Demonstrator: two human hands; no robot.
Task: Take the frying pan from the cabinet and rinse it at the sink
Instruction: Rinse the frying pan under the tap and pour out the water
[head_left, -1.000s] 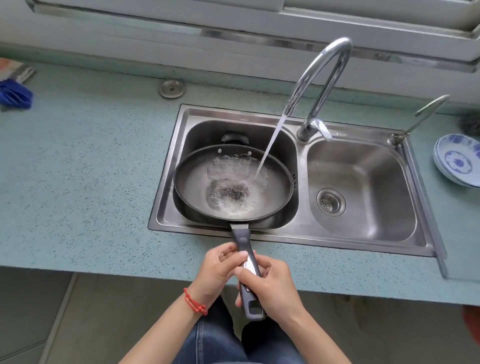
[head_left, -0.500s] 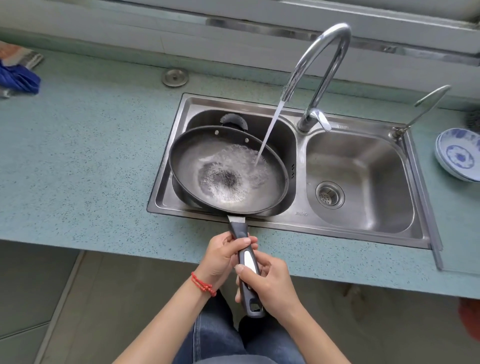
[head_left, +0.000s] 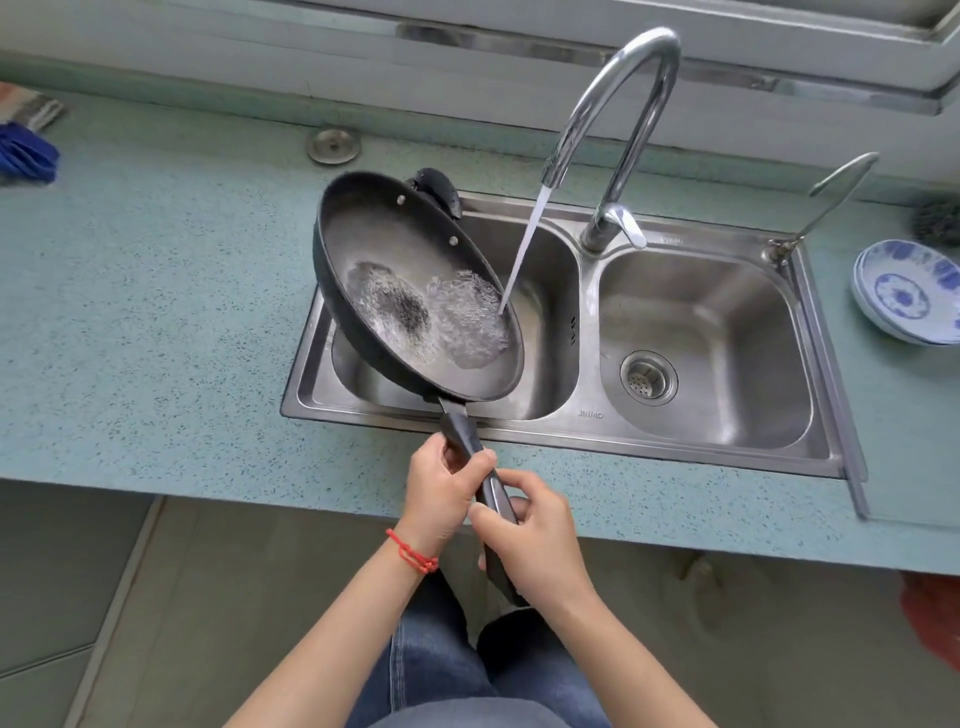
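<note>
A black frying pan (head_left: 395, 260) is held over the left basin of a steel double sink (head_left: 587, 421), tilted with its left rim raised and its right rim low. Bubbling water pools in its lower right part. The chrome faucet (head_left: 623, 104) runs, and its stream lands near the pan's right edge. Both hands hold the long dark handle over the counter's front edge. My left hand (head_left: 441, 491) grips it nearer the pan. My right hand (head_left: 530, 535) grips it closer to the end.
The right basin holds only a drain strainer (head_left: 648, 378). Blue-and-white plates (head_left: 906, 291) are stacked on the counter at the right. A blue cloth (head_left: 23, 153) lies far left. A round metal cap (head_left: 332, 145) sits behind the sink. A window ledge runs along the back.
The pan has risen out of the left basin and tipped, left rim up. The water in it has slid to the lower right side. Both hands kept their grip on the handle.
</note>
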